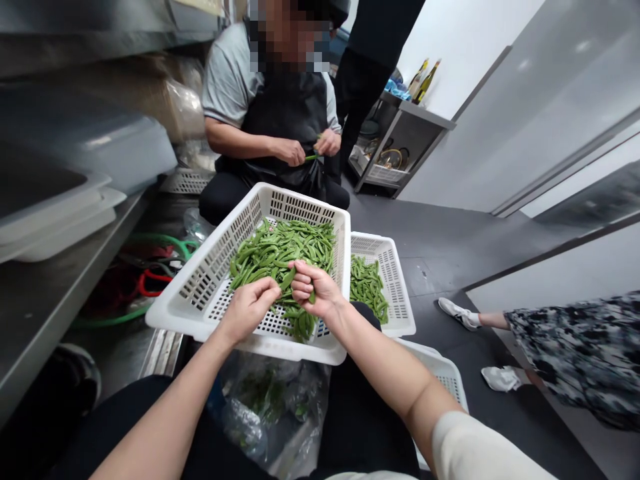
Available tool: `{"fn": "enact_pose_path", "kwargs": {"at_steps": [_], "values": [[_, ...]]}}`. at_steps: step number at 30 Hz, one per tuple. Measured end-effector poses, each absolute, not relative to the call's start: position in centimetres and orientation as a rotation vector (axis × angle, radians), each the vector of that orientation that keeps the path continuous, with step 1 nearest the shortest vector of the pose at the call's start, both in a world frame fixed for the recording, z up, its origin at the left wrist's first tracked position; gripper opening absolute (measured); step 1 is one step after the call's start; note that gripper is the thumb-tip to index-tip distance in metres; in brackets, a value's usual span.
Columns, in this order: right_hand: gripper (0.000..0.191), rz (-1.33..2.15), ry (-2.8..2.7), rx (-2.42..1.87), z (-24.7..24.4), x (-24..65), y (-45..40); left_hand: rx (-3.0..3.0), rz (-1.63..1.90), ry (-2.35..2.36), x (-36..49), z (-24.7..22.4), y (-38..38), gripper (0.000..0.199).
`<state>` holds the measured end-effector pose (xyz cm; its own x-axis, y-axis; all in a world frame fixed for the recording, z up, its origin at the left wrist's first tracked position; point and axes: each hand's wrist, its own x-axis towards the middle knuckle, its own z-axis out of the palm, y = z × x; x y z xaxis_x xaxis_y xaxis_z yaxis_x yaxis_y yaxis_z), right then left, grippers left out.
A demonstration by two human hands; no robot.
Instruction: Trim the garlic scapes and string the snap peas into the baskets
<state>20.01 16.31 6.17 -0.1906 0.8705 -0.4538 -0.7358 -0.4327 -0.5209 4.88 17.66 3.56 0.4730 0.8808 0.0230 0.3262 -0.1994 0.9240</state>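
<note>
A white slotted basket point(200, 327) holds a heap of green pea pods point(280, 243) in front of me. Above its near part, my right hand point(315, 290) is closed round a green pod point(289, 278), with another pod end showing below the fingers. My left hand point(250, 310) is just to the left, its thumb and fingers pinched together near the pod's lower end. Whatever lies between those fingertips is too small to make out.
A person in a dark apron point(287, 107) sits opposite, holding a green pod. A second white basket point(397, 287) of pods stands right. Below lies a plastic bag point(295, 427) with green scraps. A metal shelf point(95, 267) runs along the left; another person's shoes point(500, 379) are right.
</note>
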Motion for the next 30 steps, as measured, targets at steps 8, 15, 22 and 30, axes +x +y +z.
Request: {"fn": "enact_pose_path", "kwargs": {"at_steps": [8,15,22,30], "values": [[0.017,1.803,-0.182,-0.883,5.8,19.7,16.0,1.895,0.7,1.001,5.0,3.8,17.3,0.028],[0.014,1.545,-0.547,-1.099,4.6,20.3,16.0,1.988,0.688,1.005,4.7,4.0,17.4,0.027],[0.006,0.719,-2.237,-1.425,7.0,22.2,15.0,2.281,0.646,0.979,4.3,3.4,17.2,0.023],[0.018,0.583,-1.921,-1.563,5.7,20.4,13.8,1.881,0.84,1.009,5.8,3.8,16.5,0.024]]}}
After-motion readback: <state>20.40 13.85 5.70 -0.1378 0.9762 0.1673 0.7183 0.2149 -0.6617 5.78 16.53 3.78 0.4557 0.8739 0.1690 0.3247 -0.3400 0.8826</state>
